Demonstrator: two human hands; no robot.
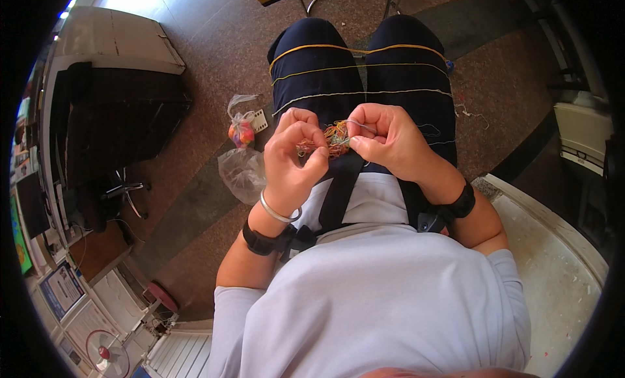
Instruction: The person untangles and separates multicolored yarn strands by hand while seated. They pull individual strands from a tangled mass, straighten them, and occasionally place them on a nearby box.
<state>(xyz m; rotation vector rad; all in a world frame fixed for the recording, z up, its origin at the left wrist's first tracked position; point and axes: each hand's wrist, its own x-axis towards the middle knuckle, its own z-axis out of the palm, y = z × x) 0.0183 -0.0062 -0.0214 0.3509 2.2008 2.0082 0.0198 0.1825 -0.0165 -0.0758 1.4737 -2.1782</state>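
A tangled bundle of multicoloured thread (337, 134), mostly orange, yellow and red, lies between my hands above my lap. My left hand (295, 146) holds the bundle's left side with thumb and fingers pinched together. At its right side my right hand (390, 136) pinches a pale grey-blue thread (361, 126) between thumb and fingers. Three strands cross my dark trousers ahead of the hands: an orange-yellow strand (312, 46) near the knees, a thinner yellow strand (320, 72), and a pale strand (332, 94) closest to me. Fine loose thread (429, 130) trails over my right thigh.
Left of my legs are a knotted plastic bag of colourful balls (241, 132), a dotted white card (260, 120) and a crumpled clear bag (241, 173). White thread scraps (471, 114) lie on the floor at right. Chair legs (310, 7) stand ahead; a pale ledge (552, 261) is beside me.
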